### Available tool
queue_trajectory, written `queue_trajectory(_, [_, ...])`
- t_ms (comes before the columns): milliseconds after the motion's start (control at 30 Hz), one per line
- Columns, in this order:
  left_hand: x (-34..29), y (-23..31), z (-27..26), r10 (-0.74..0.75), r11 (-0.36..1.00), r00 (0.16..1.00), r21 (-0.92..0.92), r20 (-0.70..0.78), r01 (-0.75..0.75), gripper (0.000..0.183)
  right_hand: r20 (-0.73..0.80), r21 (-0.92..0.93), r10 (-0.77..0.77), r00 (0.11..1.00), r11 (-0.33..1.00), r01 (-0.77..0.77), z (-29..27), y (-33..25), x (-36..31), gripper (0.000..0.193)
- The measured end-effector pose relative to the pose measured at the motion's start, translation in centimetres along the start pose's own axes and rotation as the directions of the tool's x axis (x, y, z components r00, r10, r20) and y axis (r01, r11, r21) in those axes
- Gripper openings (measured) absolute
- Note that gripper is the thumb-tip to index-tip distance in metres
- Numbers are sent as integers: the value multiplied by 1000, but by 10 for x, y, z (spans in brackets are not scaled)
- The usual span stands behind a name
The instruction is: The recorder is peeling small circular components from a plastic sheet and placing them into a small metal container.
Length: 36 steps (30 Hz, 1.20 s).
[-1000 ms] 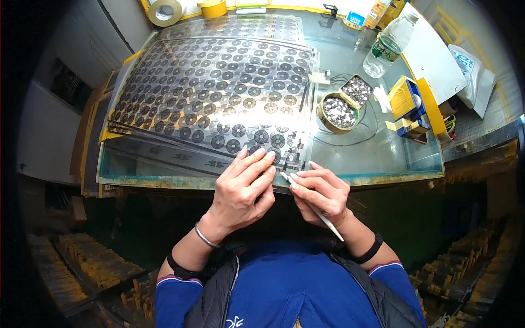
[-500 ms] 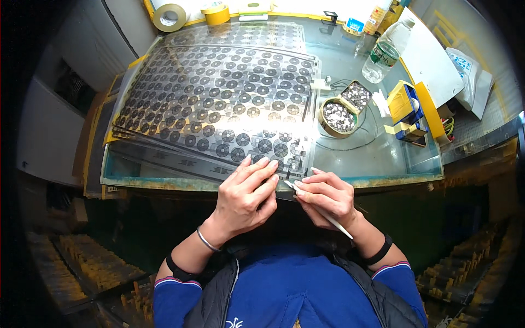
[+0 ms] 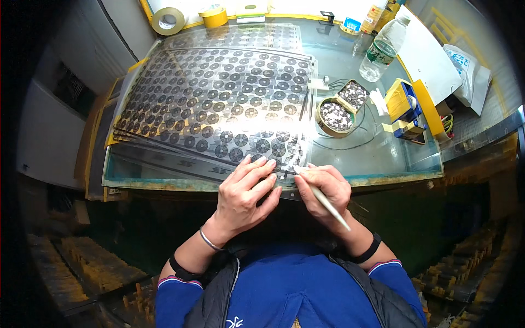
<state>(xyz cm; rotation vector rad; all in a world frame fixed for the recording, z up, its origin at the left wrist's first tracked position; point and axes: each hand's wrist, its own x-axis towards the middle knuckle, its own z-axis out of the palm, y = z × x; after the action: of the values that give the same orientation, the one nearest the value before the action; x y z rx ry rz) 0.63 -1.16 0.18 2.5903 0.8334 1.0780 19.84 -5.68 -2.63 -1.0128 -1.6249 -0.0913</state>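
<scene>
Several clear sheets with dark ring patterns [image 3: 191,112] lie overlapped on the glass table [image 3: 377,162], from the left part of the frame to its centre. At the lower centre, the left hand [image 3: 245,191] has its fingers stretched and close together, the tips resting on the sheets near their lower right corner; it grips nothing that I can see. If this light pressure becomes weaker, the sheets could slide over each other, because their surfaces look smooth. Just to the right, the slim white tool [image 3: 331,206] points at this same corner; whether its tip touches, I cannot tell. The right hand [image 3: 328,191] keeps thumb and fingers closed around it, like a pen. A slip of its tip leftward could scratch a ring or reach the left fingertips, which are near. Farther right stands a round tin [image 3: 327,129] of small pieces, apart from both hands.
</scene>
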Motion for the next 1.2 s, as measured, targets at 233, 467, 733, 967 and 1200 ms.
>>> queue_trajectory(233, [24, -4, -9, -54, 992, 991, -109, 123, 68, 10, 155, -48, 167, 974, 986, -161, -8, 1, 18, 17])
queue_trajectory(467, [24, 1, 3, -37, 992, 981, -110, 188, 58, 11, 188, -45, 176, 966, 984, -170, 1, 5, 15, 16])
queue_trajectory(733, [29, -12, 2, -530, 430, 794, -713, 297, 554, 13, 202, 60, 321, 925, 939, -339, 0, 2, 22, 13])
queue_trajectory(967, [27, 22, -10, -472, 129, 823, -899, 316, 419, 14, 172, 462, 444, 879, 752, -471, -18, -35, 48, 19])
queue_trajectory(1200, [23, 25, -2, -472, 195, 839, -896, 271, 399, 14, 130, 428, 470, 873, 768, -477, -18, -34, 44, 20])
